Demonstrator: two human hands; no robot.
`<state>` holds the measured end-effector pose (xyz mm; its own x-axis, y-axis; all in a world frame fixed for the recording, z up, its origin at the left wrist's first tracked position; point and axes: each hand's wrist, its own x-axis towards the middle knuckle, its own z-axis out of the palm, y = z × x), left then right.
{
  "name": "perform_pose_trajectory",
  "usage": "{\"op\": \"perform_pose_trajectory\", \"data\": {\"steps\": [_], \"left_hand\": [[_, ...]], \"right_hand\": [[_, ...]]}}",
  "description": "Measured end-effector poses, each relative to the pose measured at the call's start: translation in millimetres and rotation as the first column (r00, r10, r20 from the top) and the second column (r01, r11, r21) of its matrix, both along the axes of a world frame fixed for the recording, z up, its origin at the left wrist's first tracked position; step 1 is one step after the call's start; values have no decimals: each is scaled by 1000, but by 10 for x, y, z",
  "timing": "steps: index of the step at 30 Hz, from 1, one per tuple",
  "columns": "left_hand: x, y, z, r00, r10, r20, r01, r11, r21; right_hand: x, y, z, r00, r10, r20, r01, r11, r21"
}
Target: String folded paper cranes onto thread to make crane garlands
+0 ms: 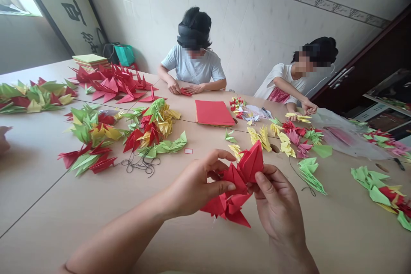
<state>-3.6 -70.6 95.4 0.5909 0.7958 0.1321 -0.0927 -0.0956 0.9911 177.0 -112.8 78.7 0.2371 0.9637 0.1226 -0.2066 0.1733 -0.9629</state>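
Red folded paper pieces (252, 163) are held between my two hands above the near part of the table. My left hand (201, 184) pinches a red piece from the left, its thumb across the front. On the right, my right hand (279, 205) grips the upper red piece between thumb and fingers. More red folded paper (227, 207) hangs below my hands, with a bit of pale thread under it. The fingertips behind the paper are partly hidden.
Across the table (180, 227) sit two people folding paper. Red square sheets (214, 112) lie mid-table. Green, yellow and red folded chains (93, 132) are at left, with tangled black cord (140, 163). Green pieces (311, 175) and another chain (380, 192) lie at right.
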Motion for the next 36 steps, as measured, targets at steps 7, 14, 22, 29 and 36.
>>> {"op": "perform_pose_trajectory", "data": {"steps": [7, 14, 22, 29, 36], "left_hand": [[-38, -21, 66, 997, 42, -63, -34, 993, 117], [-40, -27, 65, 988, 108, -114, -53, 914, 402], [-20, -28, -42, 987, 145, -69, -70, 775, 629], [-15, -26, -39, 993, 113, -42, -57, 746, 664], [-20, -26, -5, 996, 85, -38, -44, 786, 617]], "right_hand": [[40, -13, -23, 999, -33, 30, 33, 999, 15], [42, -26, -25, 995, -87, 46, 86, 996, 37], [8, -31, 47, 976, 96, -193, -105, 994, -37], [17, -13, 39, 957, 114, -268, -135, 989, -61], [1, -56, -41, 1000, 0, -11, 2, 994, 112]]}}
